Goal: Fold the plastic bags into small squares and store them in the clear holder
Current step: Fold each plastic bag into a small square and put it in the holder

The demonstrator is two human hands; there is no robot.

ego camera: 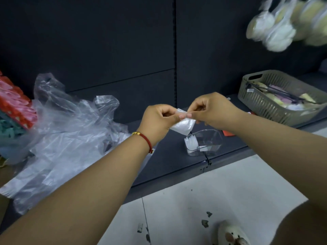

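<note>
A small folded square of clear plastic bag (183, 125) hangs in the air above the dark shelf. My left hand (157, 121) pinches its left upper corner and my right hand (210, 110) pinches its right upper edge. Just below and to the right stands the clear holder (210, 137) on the shelf, with folded white plastic (188, 142) inside at its left end. A loose heap of unfolded clear plastic bags (67, 131) lies on the shelf at the left.
A grey slatted basket (261, 101) with mixed items sits at the right of the dark shelf (168, 156). Red and pink packets (16, 103) stand at far left. Pale round items (283, 27) hang top right. White floor tiles (212, 200) and a shoe (231, 234) lie below.
</note>
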